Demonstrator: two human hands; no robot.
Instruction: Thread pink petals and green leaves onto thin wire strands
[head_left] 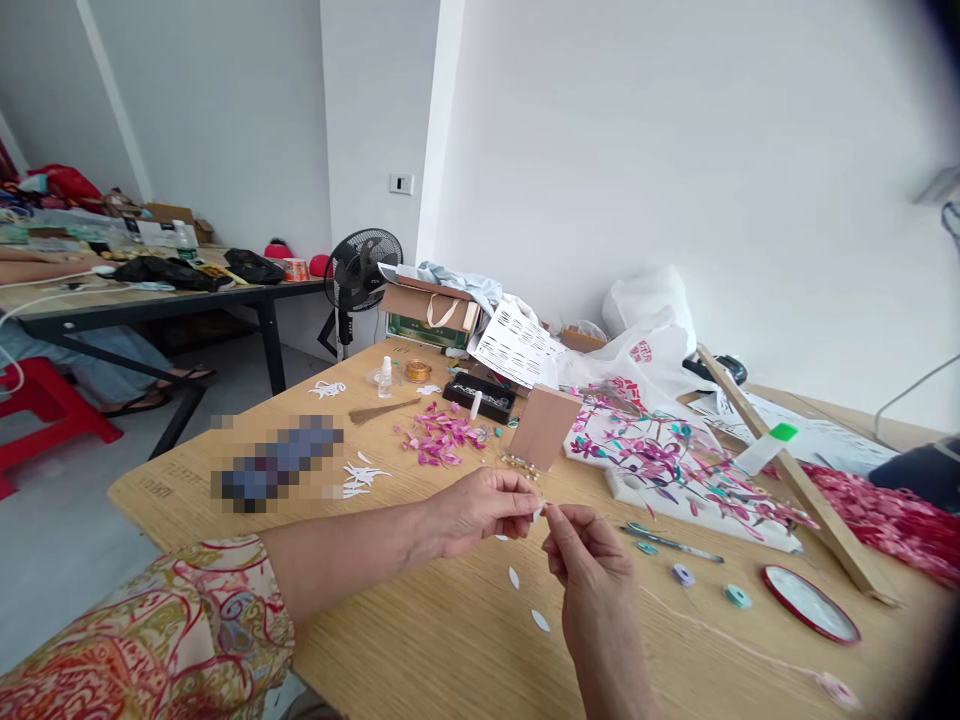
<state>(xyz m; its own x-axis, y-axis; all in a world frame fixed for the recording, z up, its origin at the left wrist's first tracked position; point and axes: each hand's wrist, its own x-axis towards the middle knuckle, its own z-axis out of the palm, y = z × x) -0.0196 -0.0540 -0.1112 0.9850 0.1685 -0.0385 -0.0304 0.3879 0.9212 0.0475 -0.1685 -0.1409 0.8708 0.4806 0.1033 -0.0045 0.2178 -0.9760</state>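
Observation:
My left hand (491, 508) and my right hand (592, 560) meet above the table, both in a pinch. Between the fingertips of my left hand is a small white leaf-shaped piece (538, 512). My right fingers pinch at the same spot, where a thin pinkish bit shows. A pale pink thread (739, 637) runs from behind my right hand to a spool (838, 690) at the lower right. On the wood below lie loose white leaf shapes (540, 620). How the thread joins the piece is too small to see.
Pink petals (442, 435), a dropper bottle (385, 378) and a black tray (480, 398) stand beyond my hands. An upright board (545, 427) is close behind them. Finished-looking pink sprays (667, 455), tweezers (682, 546), a round red-rimmed dish (810, 603) and a wooden bar (799, 480) are rightward.

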